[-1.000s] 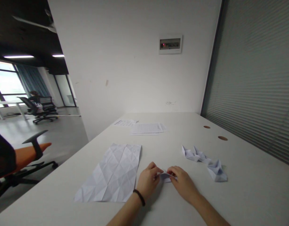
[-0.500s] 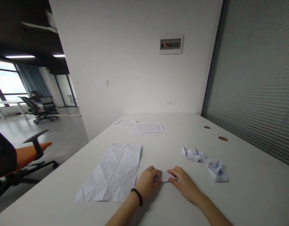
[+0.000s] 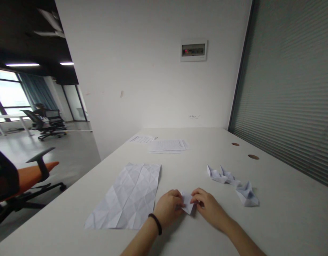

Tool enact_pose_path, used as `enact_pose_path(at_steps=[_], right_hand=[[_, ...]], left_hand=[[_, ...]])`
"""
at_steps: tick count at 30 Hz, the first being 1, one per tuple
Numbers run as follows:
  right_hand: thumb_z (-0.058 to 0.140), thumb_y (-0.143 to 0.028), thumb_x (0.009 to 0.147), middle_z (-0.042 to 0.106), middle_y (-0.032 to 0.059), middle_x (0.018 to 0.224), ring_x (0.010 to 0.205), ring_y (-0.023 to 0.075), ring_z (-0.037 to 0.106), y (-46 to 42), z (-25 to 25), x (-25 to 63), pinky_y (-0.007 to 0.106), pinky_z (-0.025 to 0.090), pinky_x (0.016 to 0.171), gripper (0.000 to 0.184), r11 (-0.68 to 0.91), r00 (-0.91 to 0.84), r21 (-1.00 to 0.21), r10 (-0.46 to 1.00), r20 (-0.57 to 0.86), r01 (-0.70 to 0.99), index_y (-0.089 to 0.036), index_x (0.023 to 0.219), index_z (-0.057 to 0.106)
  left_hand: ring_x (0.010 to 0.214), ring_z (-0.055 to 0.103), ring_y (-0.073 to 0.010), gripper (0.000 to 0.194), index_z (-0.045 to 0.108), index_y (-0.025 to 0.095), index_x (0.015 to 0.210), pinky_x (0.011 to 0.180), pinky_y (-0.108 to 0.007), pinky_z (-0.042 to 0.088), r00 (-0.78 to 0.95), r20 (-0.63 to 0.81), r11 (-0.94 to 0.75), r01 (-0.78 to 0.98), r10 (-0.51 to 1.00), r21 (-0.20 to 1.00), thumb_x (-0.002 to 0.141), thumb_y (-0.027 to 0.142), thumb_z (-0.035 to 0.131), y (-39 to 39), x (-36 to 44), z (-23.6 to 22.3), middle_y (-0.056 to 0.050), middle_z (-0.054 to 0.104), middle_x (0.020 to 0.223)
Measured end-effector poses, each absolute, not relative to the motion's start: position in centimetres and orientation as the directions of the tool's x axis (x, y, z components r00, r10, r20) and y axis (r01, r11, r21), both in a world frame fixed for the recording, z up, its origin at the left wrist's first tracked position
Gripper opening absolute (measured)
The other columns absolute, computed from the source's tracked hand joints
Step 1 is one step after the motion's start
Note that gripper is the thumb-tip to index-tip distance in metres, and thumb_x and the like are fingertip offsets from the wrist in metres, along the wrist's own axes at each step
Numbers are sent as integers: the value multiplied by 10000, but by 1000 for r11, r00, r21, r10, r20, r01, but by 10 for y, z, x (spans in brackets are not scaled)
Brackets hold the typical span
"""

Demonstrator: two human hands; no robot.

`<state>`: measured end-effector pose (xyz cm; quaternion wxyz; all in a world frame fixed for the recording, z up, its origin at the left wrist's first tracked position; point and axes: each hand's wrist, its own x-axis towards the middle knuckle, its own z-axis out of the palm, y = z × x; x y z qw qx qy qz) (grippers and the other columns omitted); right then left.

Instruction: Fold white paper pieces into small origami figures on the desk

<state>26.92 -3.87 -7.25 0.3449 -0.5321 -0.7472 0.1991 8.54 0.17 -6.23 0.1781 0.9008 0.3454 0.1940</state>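
Note:
A small folded piece of white paper (image 3: pixel 188 204) is held between my two hands, just above or on the white table. My left hand (image 3: pixel 168 205), with a dark band at the wrist, pinches its left side. On the other side, the fingers of my right hand (image 3: pixel 206 203) close on its right edge. Left of my hands lies a large creased sheet (image 3: pixel 129 195) with a grid of diagonal fold lines. To the right stand folded paper pieces: a joined row (image 3: pixel 223 176) and a larger peaked one (image 3: pixel 247 195).
Printed sheets (image 3: pixel 166 145) lie farther back on the white table (image 3: pixel 206 238). Two round cable holes, the nearer one (image 3: pixel 253 156), are near its right edge by the blinds. An orange office chair (image 3: pixel 33 174) stands to the left. A person sits in the far background.
The small paper has turned from lying flat to a tilted, pointed shape with a corner toward me. My fingers have shifted their grip slightly; the other papers have not moved.

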Motion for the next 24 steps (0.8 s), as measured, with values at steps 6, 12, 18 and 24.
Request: enact_pose_path(at_steps=[6, 12, 18, 24], right_hand=[[422, -12, 640, 555, 65, 1033, 981, 172, 506, -47, -68, 277, 296, 379, 883, 368, 382, -288, -618, 924, 252, 687, -204, 811, 686], [434, -15, 603, 560, 54, 996, 941, 166, 515, -48, -67, 268, 265, 418, 808, 384, 353, -259, -700, 935, 242, 620, -212, 824, 680], [505, -99, 618, 621, 31, 779, 695, 158, 548, -39, -71, 268, 269, 440, 637, 276, 232, -132, -883, 972, 195, 408, -178, 843, 644], [634, -324, 630, 598, 33, 918, 756, 158, 563, -30, -79, 266, 288, 446, 672, 317, 195, 43, -979, 979, 198, 51, -219, 900, 503]], left_hand=[[781, 541, -170, 351, 668, 209, 690, 713, -268, 393, 672, 175, -685, 647, 720, 336, 787, 488, 478, -13, 89, -49, -22, 597, 856], [874, 492, -255, 533, 567, 184, 961, 719, -342, 408, 604, 184, -629, 766, 775, 134, 590, 561, 627, -29, 109, -54, -72, 543, 950], [825, 520, -209, 175, 571, 213, 910, 666, -290, 410, 597, 202, -627, 763, 777, 157, 781, 280, 473, -24, 106, -52, -46, 562, 889], [583, 529, -130, 341, 533, 176, 667, 557, -221, 405, 379, 358, -518, 542, 853, 662, 870, 339, 312, -9, 96, -53, -9, 534, 652]])
